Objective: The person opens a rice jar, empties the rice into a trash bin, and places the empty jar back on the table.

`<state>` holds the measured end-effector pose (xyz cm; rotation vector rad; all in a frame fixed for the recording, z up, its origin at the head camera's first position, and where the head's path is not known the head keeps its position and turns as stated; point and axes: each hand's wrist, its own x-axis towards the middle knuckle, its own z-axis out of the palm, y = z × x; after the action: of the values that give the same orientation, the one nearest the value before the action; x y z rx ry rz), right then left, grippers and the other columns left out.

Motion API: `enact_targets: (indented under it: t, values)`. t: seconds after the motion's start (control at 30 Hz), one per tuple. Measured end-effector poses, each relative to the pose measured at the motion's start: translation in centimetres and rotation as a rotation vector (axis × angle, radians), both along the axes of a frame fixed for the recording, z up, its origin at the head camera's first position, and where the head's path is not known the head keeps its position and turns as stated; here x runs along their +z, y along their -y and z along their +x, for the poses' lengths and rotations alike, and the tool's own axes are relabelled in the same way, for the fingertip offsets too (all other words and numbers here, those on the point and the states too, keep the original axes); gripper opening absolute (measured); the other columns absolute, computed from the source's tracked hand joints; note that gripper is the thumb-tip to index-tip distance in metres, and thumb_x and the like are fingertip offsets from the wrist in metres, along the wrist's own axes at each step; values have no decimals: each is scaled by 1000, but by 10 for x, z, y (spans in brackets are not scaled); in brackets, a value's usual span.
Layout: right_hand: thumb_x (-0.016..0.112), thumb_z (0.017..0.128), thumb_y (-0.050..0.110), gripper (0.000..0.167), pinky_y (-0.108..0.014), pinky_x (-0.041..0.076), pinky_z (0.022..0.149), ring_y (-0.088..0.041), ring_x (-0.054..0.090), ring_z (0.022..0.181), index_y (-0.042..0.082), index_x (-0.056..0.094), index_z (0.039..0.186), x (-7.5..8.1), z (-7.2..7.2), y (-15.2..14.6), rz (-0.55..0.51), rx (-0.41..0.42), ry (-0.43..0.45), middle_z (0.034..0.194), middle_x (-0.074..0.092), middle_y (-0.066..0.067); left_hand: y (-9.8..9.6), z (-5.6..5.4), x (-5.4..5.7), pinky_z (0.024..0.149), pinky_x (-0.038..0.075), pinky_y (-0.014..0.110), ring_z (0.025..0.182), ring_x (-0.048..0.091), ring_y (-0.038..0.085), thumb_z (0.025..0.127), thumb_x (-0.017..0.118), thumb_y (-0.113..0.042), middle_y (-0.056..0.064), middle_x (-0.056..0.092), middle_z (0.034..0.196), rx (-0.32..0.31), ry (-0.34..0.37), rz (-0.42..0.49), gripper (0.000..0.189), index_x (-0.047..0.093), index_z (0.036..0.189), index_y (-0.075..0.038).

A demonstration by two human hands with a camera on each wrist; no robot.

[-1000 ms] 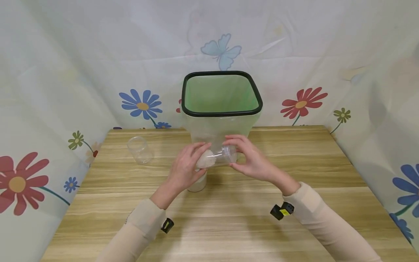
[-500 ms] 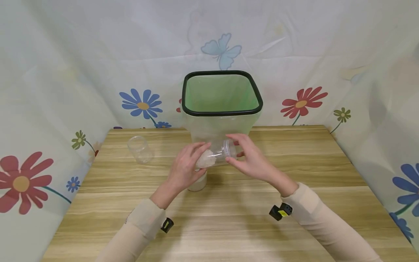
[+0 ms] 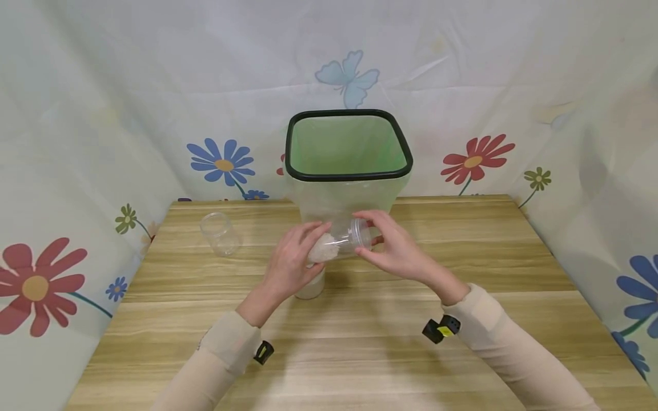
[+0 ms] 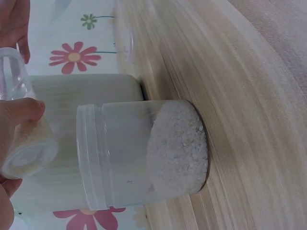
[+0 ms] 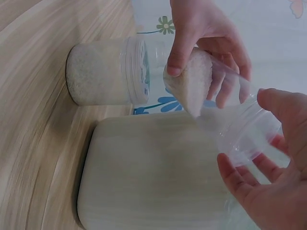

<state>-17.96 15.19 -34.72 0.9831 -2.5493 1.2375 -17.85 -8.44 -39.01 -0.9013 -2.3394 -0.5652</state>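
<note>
By the bin (image 3: pixel 345 197), our curled hands (image 3: pixel 289 257) (image 3: pixel 394 246) gripped jar (image 3: pixel 340 244) and lid (image 3: pixel 363 235), seemingly for twisting, which likely needed steadiness next.

Flowered sheets (image 3: pixel 247 74) make this table (image 3: pixel 354 348) a booth

Head camera looks forward and down on the table (image 3: pixel 370 354); both wrist cameras look in low and close, tipped sideways, sharing the bin (image 5: pixel 148 172) and held jar (image 5: pixel 212 120)

Three clear jars (image 3: pixel 345 238) (image 3: pixel 220 235) (image 4: pixel 127 148), two containing white granules (image 4: pixel 177 148); two hands (image 3: pixel 294 257) (image 3: pixel 393 251); one green bin (image 3: pixel 334 197); one tabletop (image 3: pixel 360 365).
</note>
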Motion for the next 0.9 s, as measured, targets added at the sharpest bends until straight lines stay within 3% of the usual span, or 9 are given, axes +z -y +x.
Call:
enact_targets:
  t: [0.2,0.5,0.9]
  values:
    - [71,74,-4,62,-35,53,82,-26,47,114,5,44,129,-3,-2,-3,-55,73,-26,132,41,-15,0,-2,0,91,46,39,110,51,24,62,84,-15,8,51,125,5,1,-3,81,44,133,-18]
    - [71,72,-8,64,-42,49,90,-26,41,123,7,45,128,-5,-4,-8,-55,106,-60,139,37,-14,-1,-2,1,92,46,40,110,51,24,62,84,-15,8,51,125,1,14,0,81,44,133,-17]
    - [73,73,-3,68,-40,53,80,-26,44,118,8,42,133,-9,-5,-15,-64,50,-82,135,39,-13,5,-4,-3,91,46,40,110,52,26,62,83,-17,8,52,124,14,-9,0,82,43,134,-17]
